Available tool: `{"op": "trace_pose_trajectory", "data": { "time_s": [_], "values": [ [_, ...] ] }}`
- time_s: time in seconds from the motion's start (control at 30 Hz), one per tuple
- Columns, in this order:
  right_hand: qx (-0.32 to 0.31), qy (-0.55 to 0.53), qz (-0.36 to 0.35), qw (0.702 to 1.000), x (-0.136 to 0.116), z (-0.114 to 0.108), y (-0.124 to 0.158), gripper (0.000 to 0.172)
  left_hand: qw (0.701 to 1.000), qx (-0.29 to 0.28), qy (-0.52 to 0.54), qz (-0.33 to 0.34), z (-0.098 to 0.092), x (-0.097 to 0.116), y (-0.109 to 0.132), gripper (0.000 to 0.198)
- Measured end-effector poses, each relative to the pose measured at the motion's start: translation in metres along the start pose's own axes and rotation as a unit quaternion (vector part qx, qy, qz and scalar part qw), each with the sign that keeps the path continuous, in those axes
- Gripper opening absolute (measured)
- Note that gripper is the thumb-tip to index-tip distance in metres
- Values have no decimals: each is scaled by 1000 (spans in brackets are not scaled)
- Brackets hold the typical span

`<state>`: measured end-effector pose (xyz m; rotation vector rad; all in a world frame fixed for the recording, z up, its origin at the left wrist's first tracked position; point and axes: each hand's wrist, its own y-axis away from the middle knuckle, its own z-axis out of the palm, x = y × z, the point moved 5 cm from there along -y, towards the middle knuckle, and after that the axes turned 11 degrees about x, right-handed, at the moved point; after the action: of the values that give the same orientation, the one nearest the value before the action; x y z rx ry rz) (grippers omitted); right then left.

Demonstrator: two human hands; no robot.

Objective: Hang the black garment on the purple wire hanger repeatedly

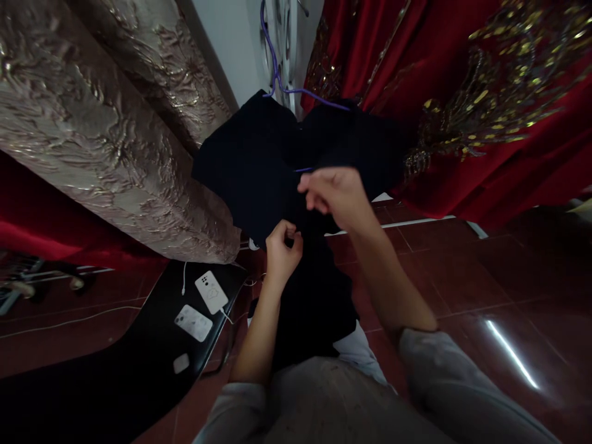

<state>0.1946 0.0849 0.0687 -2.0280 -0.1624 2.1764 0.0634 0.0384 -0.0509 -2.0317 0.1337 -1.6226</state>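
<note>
Dark garment [250,166] hangs from a purple hanger [277,69], looking soft and light, probably best held by an edge. Close to it, left hand [283,253] and right hand [340,194] curl; whether these 2 grasp cloth, I cannot tell.

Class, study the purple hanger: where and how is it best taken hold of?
Probably by the hanger's neck, pinched from the person's side. There the thin wire rises bare above the dark garment and faces the person unobstructed, whereas the cloth partly hides its lower parts and red fabric hangs close to its right-hand arm.
</note>
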Motion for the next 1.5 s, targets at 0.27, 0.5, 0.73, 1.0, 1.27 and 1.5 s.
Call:
{"op": "trace_pose_trajectory", "data": {
  "time_s": [0.27, 0.5, 0.73, 1.0, 1.27, 1.5],
  "values": [
    [67, -77, -110, 989, -61, 3, -37, 37, 982, -157, -53, 93, -14, 61, -35, 19],
    [15, -59, -151, 987, -56, 4, -24, 29, 946, -16, -37, 323, -36, 159, -124, 17],
    [44, -14, -132, 990, -28, 5, -26, 41, 962, -99, -20, 256, -16, 157, -142, 7],
    [80, 38, -146, 985, -22, 4, -20, 42, 962, -146, -38, 227, -22, 147, -153, 15],
    [100, 62, -138, 983, 23, 9, -8, 39, 963, -103, -15, 247, -44, 144, -157, 20],
    [44, -16, -168, 985, -33, 12, -18, 42, 977, -108, 27, 181, -39, 143, -147, 14]
  ]
}}
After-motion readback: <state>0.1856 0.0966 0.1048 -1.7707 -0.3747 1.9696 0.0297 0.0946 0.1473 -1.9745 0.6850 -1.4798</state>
